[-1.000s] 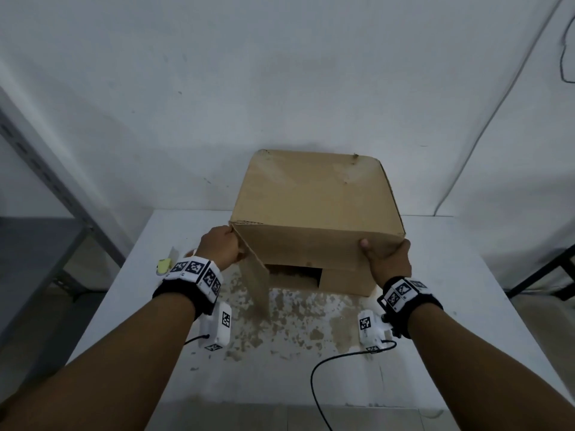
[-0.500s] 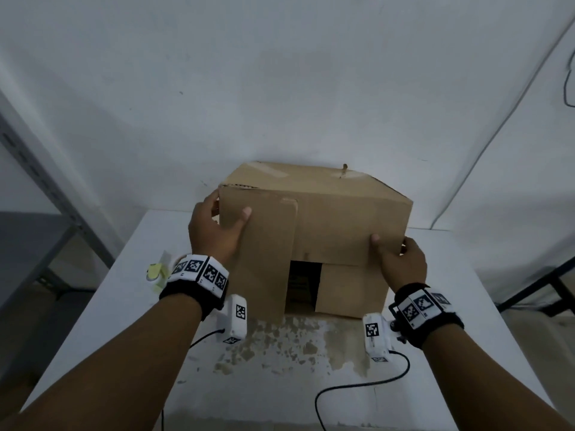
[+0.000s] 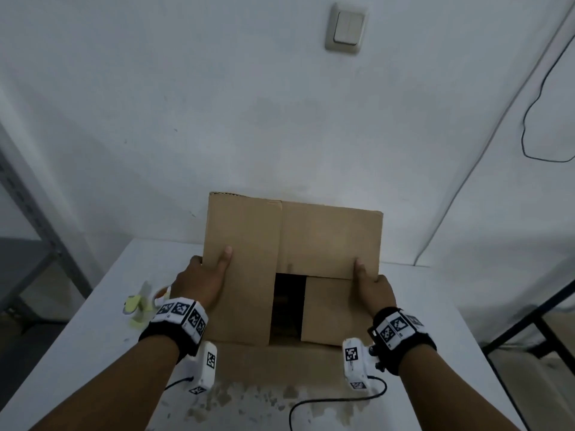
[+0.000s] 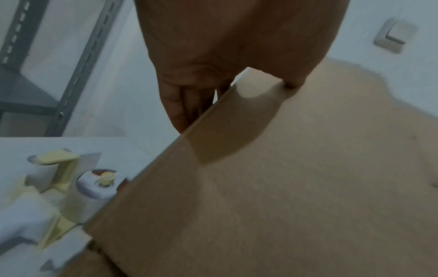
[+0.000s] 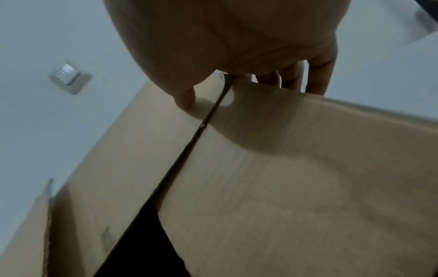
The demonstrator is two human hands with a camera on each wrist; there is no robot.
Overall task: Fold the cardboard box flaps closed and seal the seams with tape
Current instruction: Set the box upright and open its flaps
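From the head view, your cardboard box [image 3: 311,244] stands on the white desk [image 3: 93,353], its flapped face turned toward you. Your left hand [image 3: 199,281] takes a grip on the box's 9 o'clock edge, thumb laid flat on the tall left flap [image 3: 242,275], fingers wrapped out of sight behind. Your right hand [image 3: 373,290] clasps the 3 o'clock edge, thumb pressing the upper flap [image 3: 329,241] just above the lower right flap [image 3: 333,309]. Between the flaps a dark gap [image 3: 287,306] is left uncovered. At 9 o'clock of your left wrist, a yellow tape dispenser [image 3: 138,306] sits on the desk. A light switch [image 3: 345,31] is on the wall at 12 o'clock.

From the left wrist view, your left hand [image 4: 213,65] pinches the box edge, thumb on the front of the left flap [image 4: 260,168], fingers [image 4: 180,105] straight down behind it. The tape dispenser [image 4: 61,180] lies at 8 o'clock, just beside the box.

From the right wrist view, your right hand [image 5: 237,46] holds the box edge, thumb on the upper flap [image 5: 142,150], fingers [image 5: 317,75] curled over the rim. The seam [image 5: 201,127] runs down to the dark gap [image 5: 142,243] at 7 o'clock, with the lower right flap [image 5: 296,187] beside it.
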